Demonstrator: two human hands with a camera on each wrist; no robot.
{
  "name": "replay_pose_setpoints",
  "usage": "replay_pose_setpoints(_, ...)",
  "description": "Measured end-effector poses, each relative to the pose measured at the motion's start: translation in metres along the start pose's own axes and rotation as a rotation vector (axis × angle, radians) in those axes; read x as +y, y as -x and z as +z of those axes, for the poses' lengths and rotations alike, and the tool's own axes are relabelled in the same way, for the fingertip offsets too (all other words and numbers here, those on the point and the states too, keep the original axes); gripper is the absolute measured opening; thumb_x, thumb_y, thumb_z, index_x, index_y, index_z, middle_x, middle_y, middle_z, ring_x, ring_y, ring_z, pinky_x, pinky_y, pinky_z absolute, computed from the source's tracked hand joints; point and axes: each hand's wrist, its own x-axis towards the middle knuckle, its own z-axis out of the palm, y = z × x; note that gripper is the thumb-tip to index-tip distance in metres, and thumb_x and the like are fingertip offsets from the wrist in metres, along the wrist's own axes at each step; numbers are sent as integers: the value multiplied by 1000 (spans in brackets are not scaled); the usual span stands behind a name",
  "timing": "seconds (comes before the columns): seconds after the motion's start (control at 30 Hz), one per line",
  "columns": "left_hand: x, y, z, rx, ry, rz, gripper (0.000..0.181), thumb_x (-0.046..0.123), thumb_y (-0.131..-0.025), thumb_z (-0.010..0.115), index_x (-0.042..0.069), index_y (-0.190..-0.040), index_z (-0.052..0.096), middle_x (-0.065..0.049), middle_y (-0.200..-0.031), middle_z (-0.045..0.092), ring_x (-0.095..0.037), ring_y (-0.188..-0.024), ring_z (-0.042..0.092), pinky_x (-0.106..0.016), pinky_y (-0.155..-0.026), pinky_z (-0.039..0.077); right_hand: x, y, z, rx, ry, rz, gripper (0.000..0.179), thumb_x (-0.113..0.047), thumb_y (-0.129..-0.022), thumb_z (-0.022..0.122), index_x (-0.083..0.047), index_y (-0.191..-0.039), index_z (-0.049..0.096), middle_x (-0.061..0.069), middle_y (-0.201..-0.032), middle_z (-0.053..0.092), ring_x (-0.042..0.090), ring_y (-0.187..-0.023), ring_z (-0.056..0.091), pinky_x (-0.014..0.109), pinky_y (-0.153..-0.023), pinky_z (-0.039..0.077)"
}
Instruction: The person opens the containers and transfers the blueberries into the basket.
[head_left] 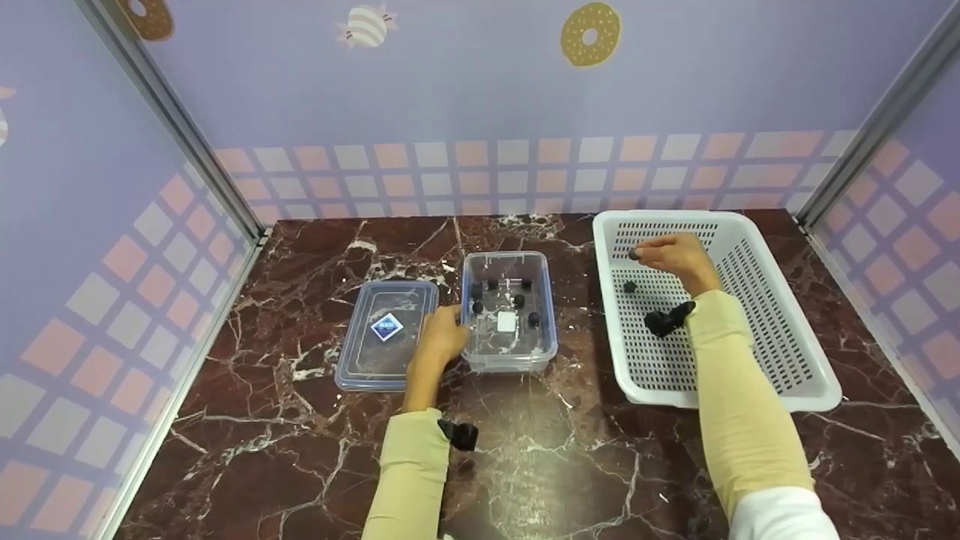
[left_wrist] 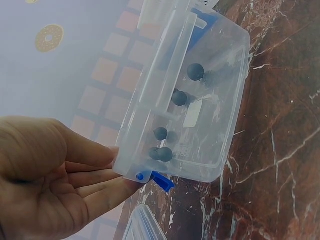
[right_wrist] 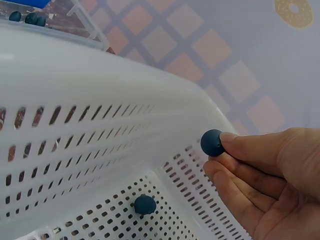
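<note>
My left hand (head_left: 444,334) holds the left rim of a clear plastic container (head_left: 510,365), thumb and fingers pinching its edge in the left wrist view. Inside lie several blueberries (left_wrist: 195,72) and a small white square (head_left: 506,322). Over the far left part of a white basket (head_left: 611,345), my right hand (head_left: 681,259) pinches one blueberry (right_wrist: 212,143) between thumb and fingertips. Another blueberry (right_wrist: 145,205) sits below on the perforated basket floor. The right forearm hides part of the basket.
A clear lid (head_left: 386,356) with a blue and white label lies left of the container. Everything stands on a dark red marbled table (head_left: 300,450). Patterned panels (head_left: 480,97) enclose the back and sides.
</note>
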Motion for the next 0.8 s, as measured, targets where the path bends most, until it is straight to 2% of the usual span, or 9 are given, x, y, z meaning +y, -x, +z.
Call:
replay_pose_setpoints(0.23, 1, 0, 1, 20, -20, 34, 31, 3, -85, 58, 3, -114, 68, -17, -106, 70, -37, -105, 63, -47, -92, 48, 14, -3, -7, 26, 3, 12, 46, -9, -89, 65, 13, -127, 52, -9, -83, 70, 3, -81, 67, 22, -86, 52)
replay_pose_setpoints(0.53, 1, 0, 1, -7, 5, 1, 35, 3, -85, 56, 4, -119, 66, -17, -113, 68, -35, -108, 62, -45, -97, 46, 27, -7, -11, 56, 86, 34, 45, -10, -87, 67, 12, -125, 55, -12, -78, 67, 2, -76, 65, 24, -84, 53)
replay_pose_setpoints(0.67, 0, -1, 1, 0, 3, 10, 35, 3, -85, 56, 4, -118, 66, -17, -112, 68, -35, -107, 62, -46, -96, 46, 35, -10, -12, 58, 79, 42, 45, -7, -86, 68, 15, -123, 54, -12, -72, 67, 2, -71, 65, 22, -79, 54)
replay_pose_setpoints(0.8, 0, 0, 1, 2, 5, 12, 32, 2, -84, 56, 4, -114, 68, -16, -107, 70, -34, -100, 63, -46, -93, 48, 41, -14, -14, 48, 61, 75, 43, -3, -85, 67, 17, -121, 55, -11, -69, 66, 3, -68, 65, 25, -80, 55)
